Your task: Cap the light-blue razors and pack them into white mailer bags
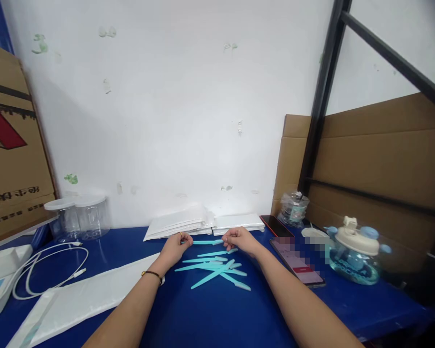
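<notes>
A turquoise eyebrow razor [204, 242] with a pale blade end lies level between my two hands. My left hand [176, 249] pinches its thin handle end, fingertips closed. At the blade end, the fingers of my right hand [239, 240] are bent together and grip the tip. Just below on the blue table, several more eyebrow razors [212, 276] lie crossed in a loose pile. One razor [217, 253] rests at the top of that pile, near my right hand. Under my left forearm is a long white padded mailer [90, 292], partly hidden.
White mailers [181, 223] are stacked against the wall. Two phones [293, 261] and a bottle with blue liquid [355, 261] stand to the right. Clear jars [92, 217], a white cable [31, 278] and a white device [3, 275] occupy the left. Cardboard [377, 159] flanks the table [217, 324].
</notes>
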A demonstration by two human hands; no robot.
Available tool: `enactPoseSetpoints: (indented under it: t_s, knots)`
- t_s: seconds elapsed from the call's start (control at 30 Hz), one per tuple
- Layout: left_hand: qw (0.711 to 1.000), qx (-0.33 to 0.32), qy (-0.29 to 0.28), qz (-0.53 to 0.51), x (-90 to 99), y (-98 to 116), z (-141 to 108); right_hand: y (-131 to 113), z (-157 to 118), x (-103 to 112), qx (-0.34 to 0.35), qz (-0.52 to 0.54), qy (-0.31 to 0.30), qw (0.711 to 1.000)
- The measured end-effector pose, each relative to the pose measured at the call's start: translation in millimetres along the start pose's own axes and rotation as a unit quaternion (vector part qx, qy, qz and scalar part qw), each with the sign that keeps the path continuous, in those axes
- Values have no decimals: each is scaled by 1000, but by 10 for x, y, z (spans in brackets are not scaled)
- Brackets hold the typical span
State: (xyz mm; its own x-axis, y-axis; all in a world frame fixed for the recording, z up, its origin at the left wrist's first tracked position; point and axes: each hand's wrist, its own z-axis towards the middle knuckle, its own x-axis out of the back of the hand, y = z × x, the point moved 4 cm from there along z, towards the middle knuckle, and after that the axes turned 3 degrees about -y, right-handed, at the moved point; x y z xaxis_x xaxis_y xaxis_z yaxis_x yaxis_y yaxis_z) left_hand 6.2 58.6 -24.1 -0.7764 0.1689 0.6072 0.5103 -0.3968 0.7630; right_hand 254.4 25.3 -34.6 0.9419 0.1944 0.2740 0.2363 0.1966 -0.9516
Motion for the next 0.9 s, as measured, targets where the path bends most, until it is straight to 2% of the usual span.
enactPoseSetpoints:
  t_s: [0.13,0.37,0.57,0.7,0.8,0.9]
  knots:
    - [1000,15,0,19,6,-111,44,47,13,83,-6,-20,10,1000]
    - [999,18,-29,39,-65,-108,59,35,62,-39,-4,-67,-4,998]
    - [994,64,13,91,-14,-205,87,143,44,250,-12,-146,48,988]
    - [986,74,59,138,23,-168,84,108,-10,367,-8,-217,62,974]
    - [983,38,58,167,-5,-48,51,63,-69,344,-4,-250,25,968]
    - [983,-37,-9,179,-117,107,-5,55,-106,265,-7,-266,-24,964]
